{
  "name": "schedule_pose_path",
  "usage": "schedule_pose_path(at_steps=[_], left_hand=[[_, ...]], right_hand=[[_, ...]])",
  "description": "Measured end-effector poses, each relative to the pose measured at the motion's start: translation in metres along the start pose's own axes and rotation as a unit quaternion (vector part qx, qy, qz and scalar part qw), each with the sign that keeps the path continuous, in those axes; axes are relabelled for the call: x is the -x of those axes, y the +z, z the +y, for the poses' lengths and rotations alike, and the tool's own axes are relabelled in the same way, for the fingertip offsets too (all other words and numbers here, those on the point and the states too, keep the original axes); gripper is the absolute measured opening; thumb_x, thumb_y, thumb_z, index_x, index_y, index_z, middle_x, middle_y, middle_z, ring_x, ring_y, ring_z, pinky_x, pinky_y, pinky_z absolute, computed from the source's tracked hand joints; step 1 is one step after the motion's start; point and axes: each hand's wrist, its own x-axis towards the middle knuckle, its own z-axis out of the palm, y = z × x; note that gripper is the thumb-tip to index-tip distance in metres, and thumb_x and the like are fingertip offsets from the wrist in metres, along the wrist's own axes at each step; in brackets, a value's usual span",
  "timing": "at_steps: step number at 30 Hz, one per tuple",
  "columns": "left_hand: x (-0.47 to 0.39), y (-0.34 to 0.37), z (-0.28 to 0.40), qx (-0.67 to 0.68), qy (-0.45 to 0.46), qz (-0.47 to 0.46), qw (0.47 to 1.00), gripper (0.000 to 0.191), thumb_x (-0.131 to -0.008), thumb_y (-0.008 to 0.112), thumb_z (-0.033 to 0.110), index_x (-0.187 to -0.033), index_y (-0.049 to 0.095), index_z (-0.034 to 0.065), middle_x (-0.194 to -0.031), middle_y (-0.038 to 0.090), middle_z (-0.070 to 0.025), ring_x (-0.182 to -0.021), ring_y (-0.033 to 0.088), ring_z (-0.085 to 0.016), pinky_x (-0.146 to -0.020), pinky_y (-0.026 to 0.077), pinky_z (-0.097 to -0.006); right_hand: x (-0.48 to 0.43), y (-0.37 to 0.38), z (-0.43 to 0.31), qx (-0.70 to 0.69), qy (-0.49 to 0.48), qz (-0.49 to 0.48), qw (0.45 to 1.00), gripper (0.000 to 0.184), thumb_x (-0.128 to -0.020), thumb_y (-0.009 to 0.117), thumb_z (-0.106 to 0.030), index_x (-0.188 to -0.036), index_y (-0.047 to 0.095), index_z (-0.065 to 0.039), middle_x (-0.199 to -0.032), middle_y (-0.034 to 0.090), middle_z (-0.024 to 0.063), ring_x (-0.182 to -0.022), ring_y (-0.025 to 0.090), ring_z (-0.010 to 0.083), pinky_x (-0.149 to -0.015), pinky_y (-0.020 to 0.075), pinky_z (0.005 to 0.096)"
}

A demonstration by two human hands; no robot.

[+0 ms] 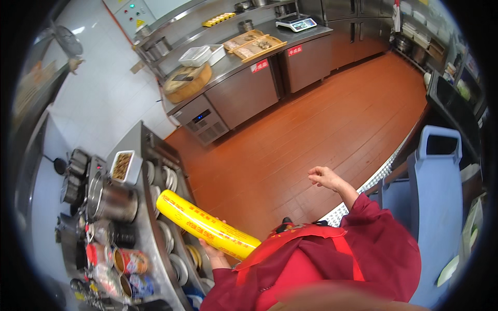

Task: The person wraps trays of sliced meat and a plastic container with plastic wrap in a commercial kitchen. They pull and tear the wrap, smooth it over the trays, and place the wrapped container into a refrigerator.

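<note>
My left hand (214, 252) grips a long yellow roll (208, 225) printed with red writing, which looks like plastic film. The roll slants from the steel shelf unit towards my body, its lower right end against my red apron (288, 233). Most of the left fingers are hidden behind the roll. My right hand (325, 177) hangs over the red-brown tiled floor (272, 155), its fingers loosely bent and nothing seen in them.
At left, a steel counter holds a steel pot (114, 204), a white tub of brown food (125, 167) and tins, with plates on shelves below. Ahead stand a round chopping block (188, 87), wooden trays (264, 46) and a scale (296, 23). A blue-grey bin (437, 186) is at right.
</note>
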Motion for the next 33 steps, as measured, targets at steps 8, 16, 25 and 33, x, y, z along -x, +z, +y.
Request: schedule_pose_path(at_steps=[8,16,25,33], left_hand=[[-0.309,0.067,-0.048,0.075,-0.147,-0.179,0.970,0.093,-0.066,0.068,0.056,-0.136,0.026,0.0114,-0.132,0.038,-0.0139,-0.118,0.040,-0.034,-0.091,0.036,-0.0609],[-0.509,0.136,-0.128,0.073,-0.166,-0.153,0.972,0.101,-0.060,0.070,0.061,-0.136,0.026,0.0108,-0.127,0.039,-0.0179,-0.114,0.044,-0.037,-0.086,0.040,-0.0615],[-0.641,0.113,-0.154,0.068,-0.114,-0.048,0.990,0.102,-0.056,0.072,0.060,-0.135,0.028,0.0110,-0.127,0.042,-0.0152,-0.114,0.044,-0.036,-0.087,0.040,-0.0608],[-0.782,0.096,-0.169,0.069,-0.056,0.035,0.995,0.102,-0.057,0.070,0.064,-0.135,0.028,0.0128,-0.126,0.042,-0.0147,-0.113,0.046,-0.035,-0.084,0.042,-0.0593]], right_hand=[[-0.062,-0.128,0.059,-0.120,0.073,0.261,0.955,0.030,-0.083,0.060,-0.022,-0.105,0.055,-0.001,-0.081,0.060,0.0047,-0.068,0.058,0.0123,-0.056,0.0460,0.0245],[-0.210,-0.260,0.034,-0.122,0.099,0.332,0.930,0.017,-0.085,0.056,-0.021,-0.095,0.056,-0.007,-0.076,0.057,0.0002,-0.063,0.053,0.0075,-0.052,0.0406,0.0202],[-0.500,-0.358,-0.173,0.016,-0.058,0.147,0.987,0.031,-0.085,0.058,-0.024,-0.107,0.055,-0.002,-0.086,0.060,0.0042,-0.075,0.057,0.0115,-0.062,0.0460,0.0247],[-0.704,-0.383,-0.272,0.057,-0.106,0.060,0.991,0.032,-0.086,0.058,-0.026,-0.106,0.056,-0.002,-0.084,0.059,0.0030,-0.073,0.054,0.0096,-0.064,0.0460,0.0244]])
